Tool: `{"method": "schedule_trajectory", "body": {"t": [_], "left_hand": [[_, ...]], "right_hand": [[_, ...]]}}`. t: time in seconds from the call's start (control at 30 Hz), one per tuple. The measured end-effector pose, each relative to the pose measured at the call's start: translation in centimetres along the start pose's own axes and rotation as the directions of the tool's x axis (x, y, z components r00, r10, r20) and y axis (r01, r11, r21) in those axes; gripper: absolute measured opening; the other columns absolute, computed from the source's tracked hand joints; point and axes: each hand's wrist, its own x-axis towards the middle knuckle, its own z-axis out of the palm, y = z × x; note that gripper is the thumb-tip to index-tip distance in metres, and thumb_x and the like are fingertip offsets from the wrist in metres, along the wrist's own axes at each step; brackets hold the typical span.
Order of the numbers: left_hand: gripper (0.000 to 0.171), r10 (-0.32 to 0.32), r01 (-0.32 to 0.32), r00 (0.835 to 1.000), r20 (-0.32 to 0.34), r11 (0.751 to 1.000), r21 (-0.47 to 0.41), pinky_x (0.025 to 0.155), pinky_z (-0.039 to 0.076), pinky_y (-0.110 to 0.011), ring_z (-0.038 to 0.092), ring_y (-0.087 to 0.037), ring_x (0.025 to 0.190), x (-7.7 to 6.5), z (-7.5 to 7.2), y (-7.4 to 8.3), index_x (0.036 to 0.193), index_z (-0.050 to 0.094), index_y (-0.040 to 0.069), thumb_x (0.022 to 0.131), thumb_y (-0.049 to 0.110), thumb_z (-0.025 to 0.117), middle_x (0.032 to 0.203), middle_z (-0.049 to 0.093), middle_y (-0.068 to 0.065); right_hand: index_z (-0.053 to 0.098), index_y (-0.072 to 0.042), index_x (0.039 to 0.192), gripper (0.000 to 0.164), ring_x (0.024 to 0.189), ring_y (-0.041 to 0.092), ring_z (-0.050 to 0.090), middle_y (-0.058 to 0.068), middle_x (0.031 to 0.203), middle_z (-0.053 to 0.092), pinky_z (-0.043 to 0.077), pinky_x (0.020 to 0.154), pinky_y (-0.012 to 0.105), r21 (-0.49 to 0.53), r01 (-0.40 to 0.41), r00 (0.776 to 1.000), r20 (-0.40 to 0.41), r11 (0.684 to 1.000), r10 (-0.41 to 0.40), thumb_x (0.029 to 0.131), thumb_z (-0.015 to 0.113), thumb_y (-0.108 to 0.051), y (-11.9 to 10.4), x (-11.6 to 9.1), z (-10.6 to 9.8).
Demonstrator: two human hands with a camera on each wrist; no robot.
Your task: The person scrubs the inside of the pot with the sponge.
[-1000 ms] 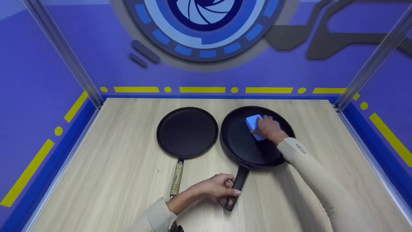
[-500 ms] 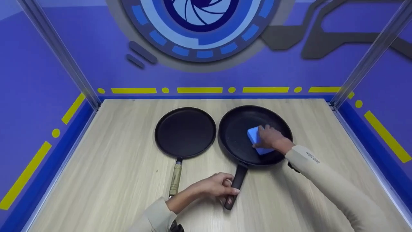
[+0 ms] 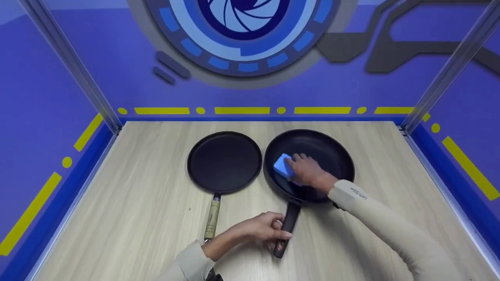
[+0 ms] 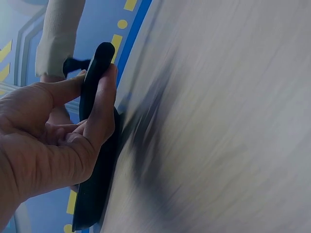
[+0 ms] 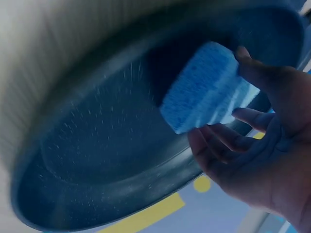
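A deep black frying pan (image 3: 324, 156) rests on the wooden table, its handle (image 3: 290, 222) pointing toward the person. My left hand (image 3: 263, 229) grips that handle between thumb and fingers; the left wrist view shows the thumb and fingers on either side of the handle (image 4: 95, 80). In my right hand (image 3: 308, 169) is a blue sponge (image 3: 284, 166), held over the left part of the pan's inside. Seen from the right wrist, thumb and fingertips pinch the sponge (image 5: 206, 90) by its edges, and small pale specks dot the pan surface (image 5: 107, 131).
A flat black crepe pan (image 3: 225, 162) with a wooden handle (image 3: 212, 218) lies left of the frying pan, its rim close to the other's. The left forearm passes beside that handle's end. Blue-purple panels (image 3: 250, 93) wall the table (image 3: 148, 187) at the back and sides.
My right hand first drew the sponge nearer within the pan, then moved it left to the pan's left side. My left hand stays on the handle, and the pans keep their places.
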Motion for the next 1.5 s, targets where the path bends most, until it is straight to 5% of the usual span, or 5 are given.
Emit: {"method": "schedule_trajectory", "body": {"t": [0.57, 0.8, 1.1, 1.23, 1.5], "left_hand": [[0.012, 0.021, -0.021, 1.0, -0.006, 1.0, 0.007, 0.049, 0.051, -0.018, 0.064, -0.006, 0.056, 0.1, 0.1, 0.4, 0.102, 0.059, 0.01, 0.097, 0.005, 0.068, 0.072, 0.067, -0.001], [0.012, 0.02, -0.02, 1.0, 0.007, 0.999, 0.034, 0.049, 0.049, -0.02, 0.064, -0.007, 0.056, 0.3, -0.1, 0.4, 0.101, 0.058, 0.01, 0.097, 0.007, 0.069, 0.081, 0.073, -0.013], [0.012, 0.017, -0.017, 1.0, 0.008, 1.0, -0.001, 0.05, 0.051, -0.019, 0.064, -0.007, 0.057, 0.2, -0.3, 0.3, 0.1, 0.057, 0.01, 0.098, 0.007, 0.068, 0.075, 0.07, -0.007], [0.012, 0.027, -0.027, 1.0, -0.006, 0.999, 0.023, 0.05, 0.05, -0.018, 0.063, -0.006, 0.056, 0.1, 0.0, 0.3, 0.098, 0.057, 0.011, 0.097, 0.008, 0.069, 0.081, 0.073, -0.017], [0.014, 0.013, -0.013, 1.0, -0.01, 1.0, -0.003, 0.05, 0.052, -0.018, 0.063, -0.007, 0.056, 0.1, 0.3, 0.2, 0.098, 0.056, 0.011, 0.097, 0.007, 0.069, 0.083, 0.074, -0.016]], "right_hand": [[0.056, 0.011, 0.124, 0.052, 0.106, 0.054, 0.062, 0.037, 0.115, 0.062, 0.055, 0.087, 0.062, 0.03, -0.384, 0.916, 0.14, 0.923, 0.376, 0.095, 0.071, -0.029, 6.6, 1.0, -1.0], [0.065, 0.005, 0.087, 0.033, 0.089, 0.047, 0.07, 0.028, 0.095, 0.07, 0.059, 0.072, 0.058, 0.04, -0.32, 0.935, 0.173, 0.947, 0.309, 0.086, 0.079, -0.025, 5.2, -3.2, -1.3], [0.061, 0.004, 0.108, 0.05, 0.083, 0.044, 0.067, 0.024, 0.092, 0.066, 0.058, 0.065, 0.056, 0.015, -0.05, 0.999, 0.017, 0.999, 0.049, 0.079, 0.086, -0.028, -0.1, -3.9, -1.0], [0.062, -0.003, 0.116, 0.046, 0.079, 0.04, 0.064, 0.02, 0.092, 0.065, 0.057, 0.062, 0.052, -0.075, 0.13, 0.98, -0.144, 0.989, -0.14, 0.077, 0.083, -0.016, -1.2, -2.8, 0.3], [0.056, -0.007, 0.138, 0.058, 0.108, 0.048, 0.061, 0.028, 0.123, 0.062, 0.056, 0.086, 0.059, -0.03, -0.04, 0.998, -0.051, 0.999, 0.039, 0.092, 0.076, -0.036, 0.7, 1.1, 0.7]]}}
